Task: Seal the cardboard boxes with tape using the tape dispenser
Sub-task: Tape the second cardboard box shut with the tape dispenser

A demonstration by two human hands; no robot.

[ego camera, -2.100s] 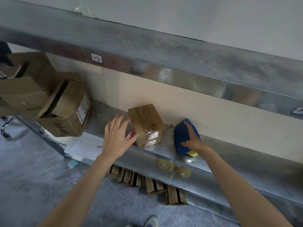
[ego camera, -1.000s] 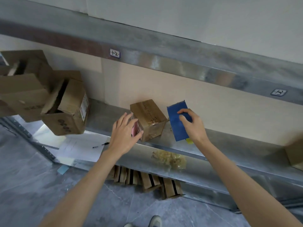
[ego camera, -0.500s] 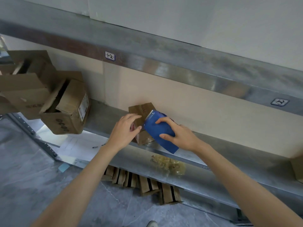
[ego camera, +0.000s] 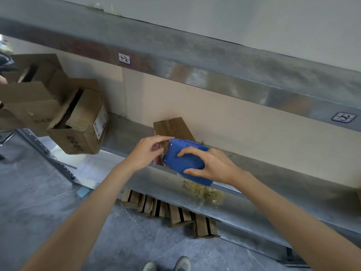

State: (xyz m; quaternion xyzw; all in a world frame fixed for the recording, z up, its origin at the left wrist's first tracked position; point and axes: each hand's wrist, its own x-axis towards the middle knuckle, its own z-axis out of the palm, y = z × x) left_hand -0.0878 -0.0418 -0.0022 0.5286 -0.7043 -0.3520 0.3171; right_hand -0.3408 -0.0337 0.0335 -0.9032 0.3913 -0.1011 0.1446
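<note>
A small brown cardboard box (ego camera: 172, 127) stands on the metal shelf (ego camera: 273, 178), half hidden behind my hands. My right hand (ego camera: 213, 166) grips the blue tape dispenser (ego camera: 185, 161), fingers over its top and thumb under it, and holds its front end against the box's near side. My left hand (ego camera: 145, 152) holds the box's left front corner, its fingertips right at the dispenser's nose. The tape itself is hidden.
Several larger open cardboard boxes (ego camera: 78, 122) are stacked at the left end of the shelf. A crumpled wad of clear tape (ego camera: 203, 192) lies on the shelf's front lip. Several flat cartons (ego camera: 170, 212) lean on the floor below. Papers (ego camera: 93, 167) lie at lower left.
My right hand lifted the blue dispenser off the shelf, turned it and brought it left onto the small box. My left hand stayed on the box's left side.
</note>
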